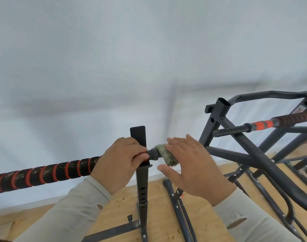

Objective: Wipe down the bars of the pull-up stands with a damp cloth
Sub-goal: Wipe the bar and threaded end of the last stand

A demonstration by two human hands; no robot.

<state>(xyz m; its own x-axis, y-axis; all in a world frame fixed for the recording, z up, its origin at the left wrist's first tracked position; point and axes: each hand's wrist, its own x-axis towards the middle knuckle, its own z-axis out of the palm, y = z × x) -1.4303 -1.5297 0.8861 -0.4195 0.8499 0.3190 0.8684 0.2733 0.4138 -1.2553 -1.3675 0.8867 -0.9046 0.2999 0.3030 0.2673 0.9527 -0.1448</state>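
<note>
A horizontal pull-up bar with black and red spiral grip runs from the left edge to a dark upright post at the centre. My left hand grips the bar right at the post. A greenish damp cloth is draped over the bar's short dark end just right of the post. My right hand lies over the cloth with fingers straight and spread, thumb below.
A second dark pull-up stand stands to the right with an open tube top, crossed struts and a black and red grip bar. Loose dark frame tubes lie on the wooden floor. A white wall fills the background.
</note>
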